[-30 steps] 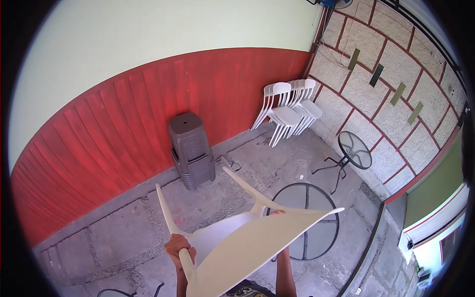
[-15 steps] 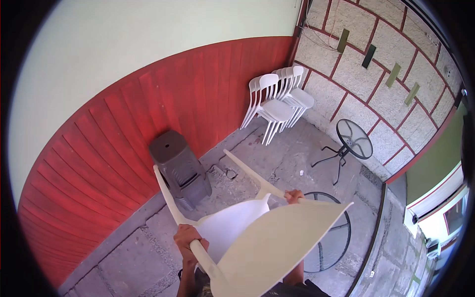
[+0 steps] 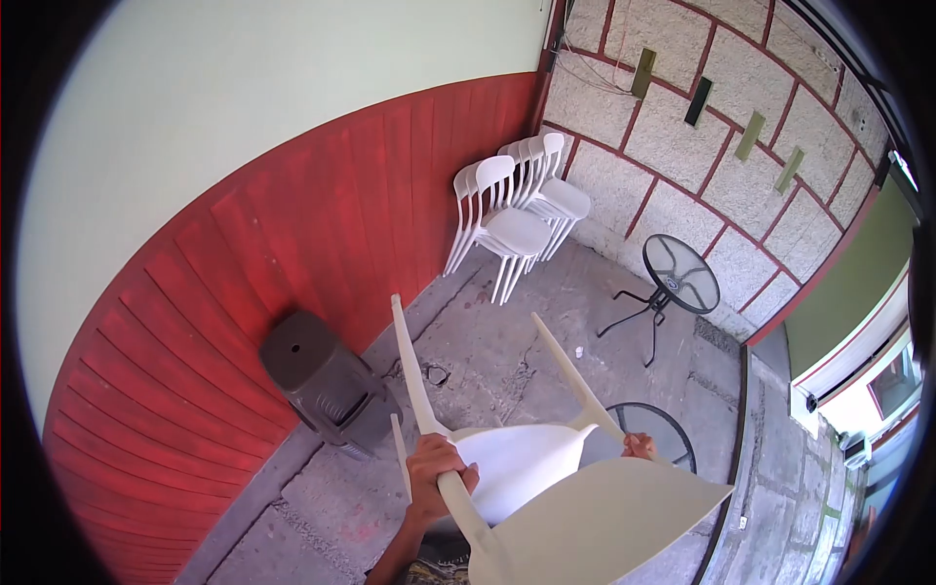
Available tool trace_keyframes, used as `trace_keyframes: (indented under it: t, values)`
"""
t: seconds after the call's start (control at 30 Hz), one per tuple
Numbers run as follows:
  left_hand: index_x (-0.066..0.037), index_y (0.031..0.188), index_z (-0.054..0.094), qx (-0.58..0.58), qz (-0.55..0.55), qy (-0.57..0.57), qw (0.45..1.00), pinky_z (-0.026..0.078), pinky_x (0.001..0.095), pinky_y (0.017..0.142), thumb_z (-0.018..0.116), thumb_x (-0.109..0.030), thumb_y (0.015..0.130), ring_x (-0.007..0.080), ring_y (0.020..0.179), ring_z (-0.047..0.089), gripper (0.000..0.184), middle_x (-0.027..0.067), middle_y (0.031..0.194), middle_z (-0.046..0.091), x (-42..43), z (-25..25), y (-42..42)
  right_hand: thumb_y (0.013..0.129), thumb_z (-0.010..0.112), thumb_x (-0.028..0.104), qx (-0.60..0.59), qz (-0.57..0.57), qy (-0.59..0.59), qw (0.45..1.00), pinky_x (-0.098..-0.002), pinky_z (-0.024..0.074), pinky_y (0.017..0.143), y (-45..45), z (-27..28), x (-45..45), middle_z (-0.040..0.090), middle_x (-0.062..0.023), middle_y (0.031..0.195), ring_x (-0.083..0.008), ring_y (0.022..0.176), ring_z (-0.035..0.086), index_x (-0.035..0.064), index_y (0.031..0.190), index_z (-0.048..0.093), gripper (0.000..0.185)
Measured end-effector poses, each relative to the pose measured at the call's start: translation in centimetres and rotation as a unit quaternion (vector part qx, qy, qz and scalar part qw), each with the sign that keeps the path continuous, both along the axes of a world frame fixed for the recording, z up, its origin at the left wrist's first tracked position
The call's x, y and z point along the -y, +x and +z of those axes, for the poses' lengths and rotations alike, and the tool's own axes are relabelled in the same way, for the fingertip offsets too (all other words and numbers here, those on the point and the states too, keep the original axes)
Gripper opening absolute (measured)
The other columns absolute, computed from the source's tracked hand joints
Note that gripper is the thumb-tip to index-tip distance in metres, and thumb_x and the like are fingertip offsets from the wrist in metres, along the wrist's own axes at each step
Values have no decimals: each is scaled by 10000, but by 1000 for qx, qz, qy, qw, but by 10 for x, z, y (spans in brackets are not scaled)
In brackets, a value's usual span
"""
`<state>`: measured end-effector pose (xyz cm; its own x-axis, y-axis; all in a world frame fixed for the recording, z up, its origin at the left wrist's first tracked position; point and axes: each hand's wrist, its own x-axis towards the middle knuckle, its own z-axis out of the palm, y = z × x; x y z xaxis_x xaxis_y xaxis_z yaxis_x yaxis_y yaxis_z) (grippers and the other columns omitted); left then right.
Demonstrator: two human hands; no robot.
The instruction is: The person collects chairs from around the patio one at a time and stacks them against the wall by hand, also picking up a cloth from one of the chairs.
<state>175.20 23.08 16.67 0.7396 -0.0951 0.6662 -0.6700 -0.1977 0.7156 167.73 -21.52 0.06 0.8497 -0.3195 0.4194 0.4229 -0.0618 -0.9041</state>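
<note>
A white plastic chair hangs off the floor between my hands, tilted so that its legs point forward and away from me. My left hand is wrapped round the frame on its left side. On the far right side, my right hand grips the frame, with part of its fingers hidden behind the chair. The chair covers my right forearm and part of a round glass table beyond it.
Stacked white chairs stand in the far corner by the red wall. A grey plastic stool stack sits against that wall on the left. A small round glass table stands near the stone wall.
The chair and both hands have shifted right in view, and its legs now point more steeply upward toward the stacked chairs. The surroundings have slid left as my head turned.
</note>
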Motion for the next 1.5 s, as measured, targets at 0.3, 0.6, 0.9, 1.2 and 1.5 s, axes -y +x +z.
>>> trace_keyframes:
  t: [0.3, 0.6, 0.9, 1.2, 1.5]
  values:
    - [-69, 582, 439, -88, 19, -121, 989, 373, 349, 617, 684, 61, 628, 220, 523, 448, 281, 46, 540, 450, 65, -37, 181, 906, 590, -67, -46, -132, -15, 990, -318, 452, 623, 146, 0, -5, 473, -37, 632, -119, 599, 463, 74, 593, 421, 383]
    - [-42, 612, 460, -170, -1, -172, 970, 362, 324, 588, 678, 41, 667, 179, 568, 455, 240, 42, 590, 466, 112, -45, 341, 866, 624, -45, -20, -270, -96, 958, -301, 417, 593, 308, 51, 5, 504, -40, 621, -88, 585, 438, 51, 596, 455, 332]
    - [-42, 610, 483, -185, -76, -124, 972, 374, 332, 585, 702, 27, 683, 183, 588, 463, 242, 44, 582, 468, 198, -45, 466, 825, 667, -25, -37, -395, -46, 917, -275, 391, 585, 372, 90, 63, 516, 0, 634, -63, 598, 422, 61, 607, 481, 300]
    - [-48, 553, 512, -216, -108, -45, 969, 399, 362, 605, 742, -21, 686, 222, 577, 508, 266, 59, 554, 515, 336, -62, 626, 812, 672, -12, -71, -362, 57, 928, -280, 410, 636, 499, 95, 180, 472, 1, 671, -96, 665, 451, 90, 657, 438, 299]
    - [-17, 565, 534, -311, -152, -17, 938, 405, 351, 613, 722, -68, 717, 201, 571, 523, 247, 73, 538, 520, 478, -56, 813, 823, 706, 137, -49, -379, 61, 922, -401, 406, 968, 667, 135, 296, 566, -86, 1024, -220, 1002, 562, 58, 1045, 528, 296]
